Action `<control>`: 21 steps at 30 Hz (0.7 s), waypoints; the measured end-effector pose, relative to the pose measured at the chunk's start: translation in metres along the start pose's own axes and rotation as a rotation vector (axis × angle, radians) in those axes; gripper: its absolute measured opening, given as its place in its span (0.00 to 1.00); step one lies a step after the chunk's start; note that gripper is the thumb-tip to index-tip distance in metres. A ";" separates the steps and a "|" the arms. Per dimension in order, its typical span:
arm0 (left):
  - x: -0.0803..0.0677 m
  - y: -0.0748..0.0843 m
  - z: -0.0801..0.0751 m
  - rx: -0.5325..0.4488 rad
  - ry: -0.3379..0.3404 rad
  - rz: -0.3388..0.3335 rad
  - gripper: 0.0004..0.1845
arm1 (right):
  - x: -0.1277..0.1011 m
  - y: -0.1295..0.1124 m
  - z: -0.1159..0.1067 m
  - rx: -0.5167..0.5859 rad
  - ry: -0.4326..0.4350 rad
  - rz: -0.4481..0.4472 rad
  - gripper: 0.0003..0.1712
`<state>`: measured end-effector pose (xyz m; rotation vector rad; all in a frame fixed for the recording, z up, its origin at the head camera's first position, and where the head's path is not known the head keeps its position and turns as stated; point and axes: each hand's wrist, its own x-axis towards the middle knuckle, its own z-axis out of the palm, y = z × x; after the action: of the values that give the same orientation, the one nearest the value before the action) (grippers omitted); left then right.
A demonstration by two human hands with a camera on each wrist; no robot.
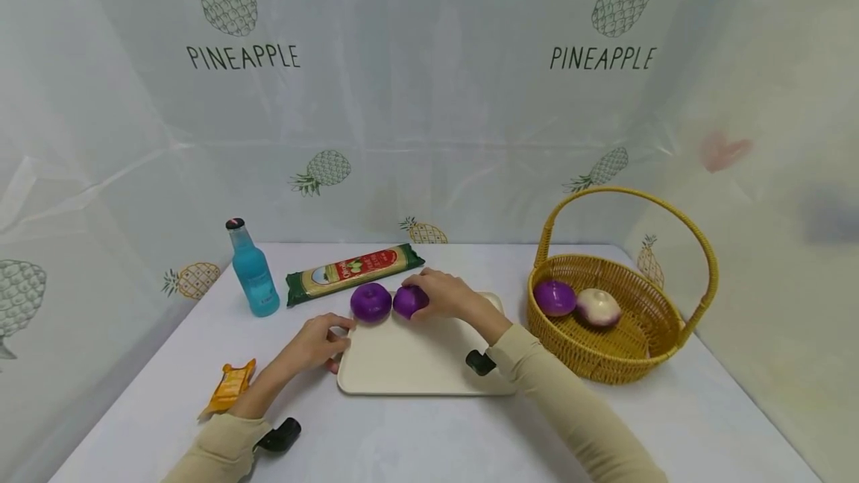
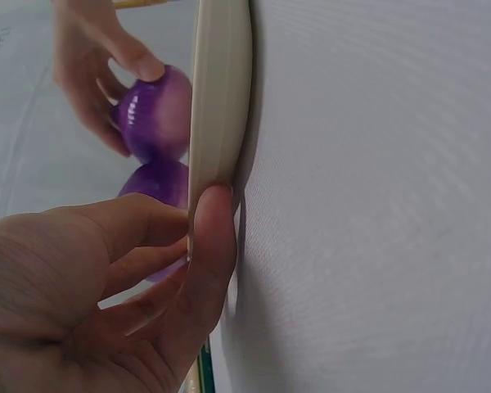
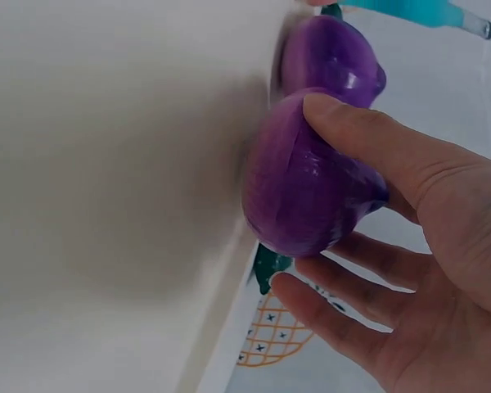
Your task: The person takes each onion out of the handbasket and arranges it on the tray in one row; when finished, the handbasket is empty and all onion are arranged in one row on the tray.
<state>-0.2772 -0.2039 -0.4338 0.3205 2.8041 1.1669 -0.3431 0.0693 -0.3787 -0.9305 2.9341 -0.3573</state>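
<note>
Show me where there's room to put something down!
The table is bare in front of the tray, between the two sleeves, and between the blue bottle and orange packet. The tray's front middle is free too. It's crowded at the tray's back left, where the right hand holds one purple onion beside another.

Creased pale sheeting [image 1: 429, 95], printed with pineapples [image 1: 228, 0] and a faint red heart [image 1: 723, 152], rises behind and beside a white table [image 1: 389, 438].
</note>
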 end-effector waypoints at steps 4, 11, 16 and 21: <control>-0.001 -0.001 0.000 -0.002 -0.005 0.001 0.18 | 0.004 -0.002 0.004 -0.004 0.002 0.008 0.39; -0.001 0.001 -0.001 0.009 0.000 0.011 0.18 | 0.006 -0.004 0.005 -0.016 0.021 -0.002 0.39; 0.000 0.001 -0.001 0.018 -0.007 0.008 0.18 | 0.008 -0.006 0.004 -0.026 0.019 0.004 0.38; 0.001 0.001 0.000 0.023 0.000 -0.002 0.18 | 0.011 -0.009 0.004 -0.024 0.002 0.020 0.39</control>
<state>-0.2777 -0.2034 -0.4334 0.3190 2.8188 1.1351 -0.3465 0.0548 -0.3804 -0.9031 2.9539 -0.3230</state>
